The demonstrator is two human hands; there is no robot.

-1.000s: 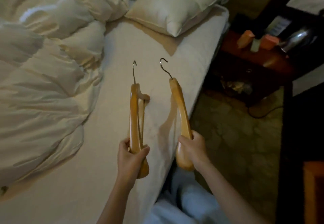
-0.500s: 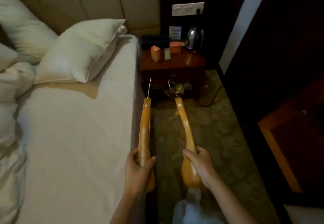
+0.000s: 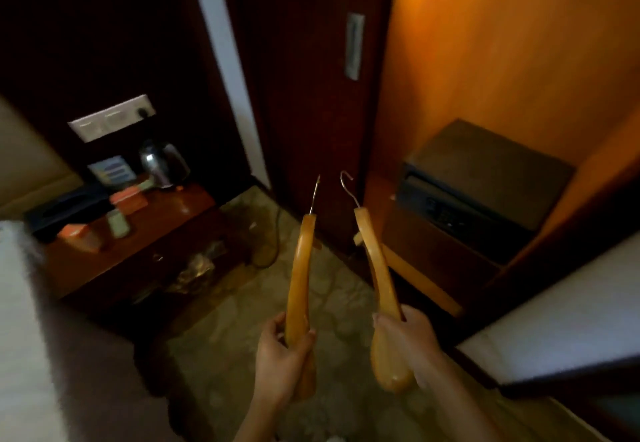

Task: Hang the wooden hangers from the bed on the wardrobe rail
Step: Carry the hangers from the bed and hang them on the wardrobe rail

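Note:
My left hand (image 3: 282,360) grips the lower end of a wooden hanger (image 3: 300,275) whose metal hook points away from me. My right hand (image 3: 407,341) holds a second wooden hanger (image 3: 375,261) the same way, its hook curling up at the far end. Both hangers are held out over the patterned carpet, side by side and apart. Ahead on the right stands the open wardrobe (image 3: 502,43), lit orange inside, beside a dark sliding door (image 3: 311,95) with a metal handle. No rail is visible. The bed's edge (image 3: 20,337) shows at the lower left.
A dark safe (image 3: 481,182) sits on the wardrobe's low shelf. To the left, a wooden bedside table (image 3: 149,234) carries a kettle (image 3: 162,161), small boxes and a phone. A cable trails on the carpet (image 3: 242,320). A white-topped surface (image 3: 561,327) juts in at the right.
The view has swung right from the bed to the wardrobe. Both hands still hold their hangers, carried off the bed and now over the carpet facing the open wardrobe.

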